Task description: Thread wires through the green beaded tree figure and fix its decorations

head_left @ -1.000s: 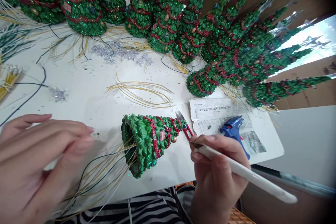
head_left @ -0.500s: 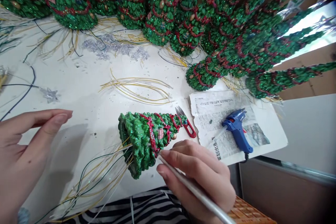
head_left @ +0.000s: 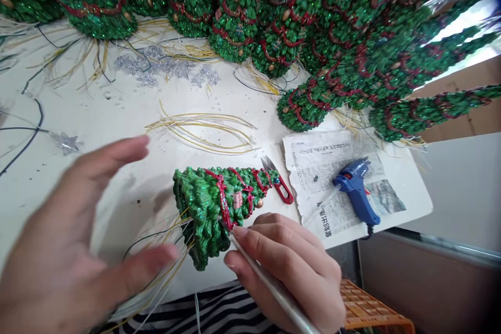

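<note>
A small green Christmas tree figurine (head_left: 207,203) with red garlands lies on its side, its tip toward the right. Yellow, white and green wires (head_left: 164,229) trail from its hollow base. My right hand (head_left: 293,266) grips a slim pale pen-like tool (head_left: 270,282), its tip against the tree's lower side near a red garland. My left hand (head_left: 82,240) is open, thumb and fingers spread, close to the tree's base and over the wires; it is a little blurred. Red-handled thread snips (head_left: 282,188) lie at the treetop.
A blue glue gun (head_left: 356,188) rests on newspaper (head_left: 313,167) at the right. Yellow wires (head_left: 203,128) and clear plastic stars (head_left: 168,68) lie on the white table. Several finished-looking trees (head_left: 238,15) line the back. An orange basket (head_left: 371,305) stands below right.
My left hand has moved right toward the tree's base and its fingers have spread apart. My right hand and the tool have shifted slightly left along the tree.
</note>
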A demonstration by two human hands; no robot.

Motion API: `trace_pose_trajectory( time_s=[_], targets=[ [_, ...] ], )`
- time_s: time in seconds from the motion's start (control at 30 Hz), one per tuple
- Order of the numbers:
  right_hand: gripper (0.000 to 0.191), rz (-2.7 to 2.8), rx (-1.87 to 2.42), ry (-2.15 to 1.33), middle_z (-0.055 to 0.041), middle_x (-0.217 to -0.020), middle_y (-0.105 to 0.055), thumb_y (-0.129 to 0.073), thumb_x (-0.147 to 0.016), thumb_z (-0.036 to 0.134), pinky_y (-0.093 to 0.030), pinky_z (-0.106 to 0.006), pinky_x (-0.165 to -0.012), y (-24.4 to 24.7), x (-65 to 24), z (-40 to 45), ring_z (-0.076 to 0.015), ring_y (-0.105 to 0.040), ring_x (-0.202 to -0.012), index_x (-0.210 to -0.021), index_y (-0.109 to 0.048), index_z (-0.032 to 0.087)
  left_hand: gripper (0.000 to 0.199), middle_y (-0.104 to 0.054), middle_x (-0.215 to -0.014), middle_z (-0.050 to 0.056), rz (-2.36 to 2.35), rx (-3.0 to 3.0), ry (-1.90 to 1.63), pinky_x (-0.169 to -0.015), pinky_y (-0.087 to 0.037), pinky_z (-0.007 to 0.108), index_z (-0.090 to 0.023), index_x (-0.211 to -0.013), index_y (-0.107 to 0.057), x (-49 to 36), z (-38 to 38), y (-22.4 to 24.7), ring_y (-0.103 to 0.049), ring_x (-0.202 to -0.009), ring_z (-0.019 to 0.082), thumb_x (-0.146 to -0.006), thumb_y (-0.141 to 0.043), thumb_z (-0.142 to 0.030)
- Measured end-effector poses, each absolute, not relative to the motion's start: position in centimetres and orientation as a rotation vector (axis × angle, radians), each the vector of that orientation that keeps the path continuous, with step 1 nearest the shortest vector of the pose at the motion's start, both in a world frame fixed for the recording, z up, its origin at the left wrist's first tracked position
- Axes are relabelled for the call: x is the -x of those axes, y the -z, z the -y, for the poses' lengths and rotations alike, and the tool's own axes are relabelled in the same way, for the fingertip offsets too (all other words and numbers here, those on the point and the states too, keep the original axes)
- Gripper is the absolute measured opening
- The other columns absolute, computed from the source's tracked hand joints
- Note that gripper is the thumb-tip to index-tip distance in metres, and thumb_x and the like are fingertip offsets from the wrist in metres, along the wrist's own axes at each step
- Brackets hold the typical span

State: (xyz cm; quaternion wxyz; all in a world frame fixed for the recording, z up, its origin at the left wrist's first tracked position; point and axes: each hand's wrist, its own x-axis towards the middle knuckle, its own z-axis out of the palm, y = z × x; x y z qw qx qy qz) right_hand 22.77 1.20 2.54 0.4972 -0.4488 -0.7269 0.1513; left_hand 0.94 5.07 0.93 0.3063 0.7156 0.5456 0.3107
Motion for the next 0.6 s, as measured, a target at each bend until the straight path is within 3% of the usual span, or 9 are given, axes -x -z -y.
trace_pose_trajectory(
  time_s=[0.03,0.1,0.2,0.27,0.33,0.6],
  targets=[
    [0.009,1.749,1.073,-0.373,-0.0063,-0.067,-0.069,-0.061,-0.094,0.011,-0.055,-0.025,-0.054,-2.3,-22.8,-1.3,-0.0115,-0.062,-0.059,-0.094,-0.067,0.004,0.095,-0.051,-0.148,0.010,-1.251,-1.941,-0.884,-0.111,-0.046,0.060,-0.026,-0.149,-0.038,-1.9,-5.0,-1.2,-0.053,-0.130,0.042,-0.070,-0.075,-0.065],
    [0.011,1.733,1.050,-0.380,-0.0062,-0.067,-0.069,-0.059,-0.096,0.013,-0.055,-0.025,-0.053,-1.9,-22.9,-1.3,-0.0113,-0.061,-0.059,-0.094,-0.067,0.004,0.102,-0.040,-0.158,0.007,-1.277,-2.073,-0.749,-0.118,-0.041,0.053,-0.028,-0.153,-0.027,-3.4,-4.9,-1.5,-0.041,-0.142,0.037,-0.071,-0.075,-0.065],
    [0.013,1.736,1.049,-0.370,-0.0064,-0.066,-0.068,-0.058,-0.096,0.013,-0.055,-0.025,-0.054,-1.7,-23.0,-1.3,-0.0114,-0.061,-0.059,-0.093,-0.066,0.004,0.072,-0.042,-0.152,0.007,-1.224,-2.119,-0.679,-0.118,-0.041,0.043,-0.025,-0.146,-0.034,-5.0,-5.0,-1.7,-0.040,-0.142,0.027,-0.086,-0.065,-0.049],
    [0.012,1.754,1.053,-0.364,-0.0067,-0.065,-0.068,-0.058,-0.096,0.011,-0.056,-0.025,-0.054,-1.8,-23.0,-1.2,-0.0118,-0.061,-0.059,-0.092,-0.066,0.003,0.059,-0.048,-0.142,0.009,-1.165,-2.099,-0.699,-0.115,-0.043,0.041,-0.022,-0.138,-0.039,-5.4,-5.1,-1.7,-0.045,-0.136,0.025,-0.085,-0.062,-0.033],
    [0.009,1.790,1.062,-0.346,-0.0073,-0.065,-0.068,-0.060,-0.094,0.008,-0.056,-0.025,-0.053,-2.0,-22.9,-1.1,-0.0121,-0.062,-0.059,-0.092,-0.066,0.002,0.059,-0.052,-0.134,0.009,-1.131,-2.113,-0.733,-0.112,-0.046,0.041,-0.021,-0.135,-0.041,-5.5,-5.3,-1.6,-0.048,-0.130,0.024,-0.079,-0.061,-0.025],
    [0.006,1.787,1.143,-0.236,-0.0056,-0.062,-0.068,-0.063,-0.091,0.006,-0.053,-0.025,-0.047,-2.8,-22.3,-0.8,-0.0113,-0.060,-0.054,-0.089,-0.067,0.002,0.063,-0.053,-0.130,0.008,-1.134,-2.166,-0.757,-0.109,-0.047,0.039,-0.020,-0.132,-0.042,-5.3,-5.4,-1.3,-0.051,-0.126,0.026,-0.072,-0.060,-0.025]
  ],
)
